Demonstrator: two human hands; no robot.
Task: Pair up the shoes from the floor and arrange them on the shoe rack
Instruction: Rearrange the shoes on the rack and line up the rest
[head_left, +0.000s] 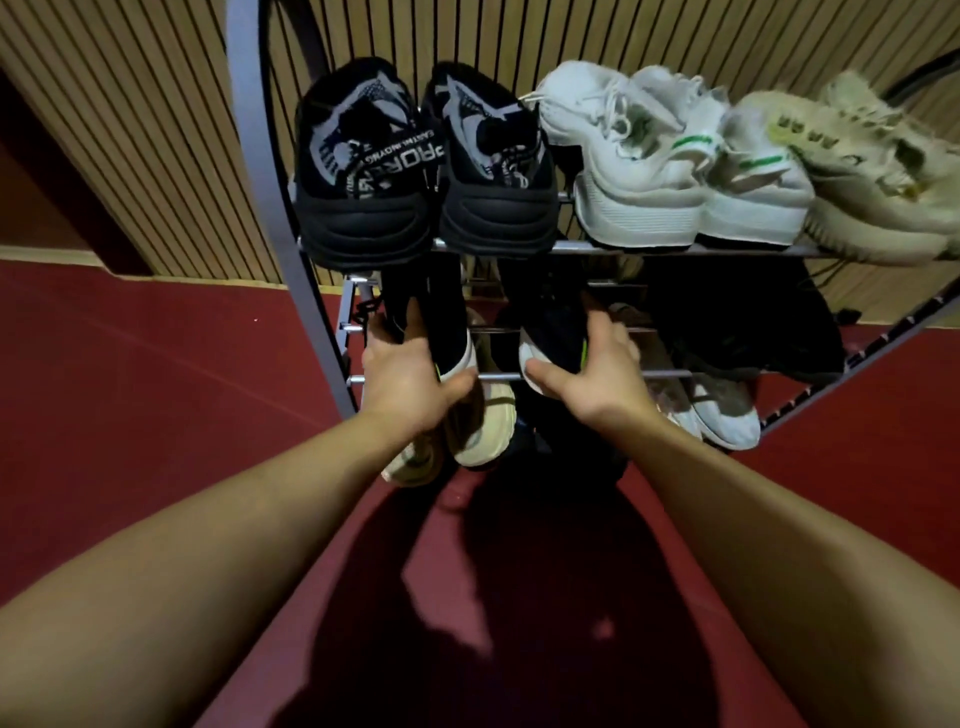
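A home entryway, by the look of it: a metal shoe rack (623, 248) loaded with worn sneakers (639, 171) stands against a slatted wooden wall (156, 130), on dark red floor (130, 389).

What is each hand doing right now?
Left hand: grips the left black shoe at its heel.
Right hand: grips the right black shoe at its heel.

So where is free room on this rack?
Top shelf is crowded: black pair, white pair, beige pair. Middle shelf has bare bars between left dark shoe in the left hand and right dark shoe in the right hand, and right of it.
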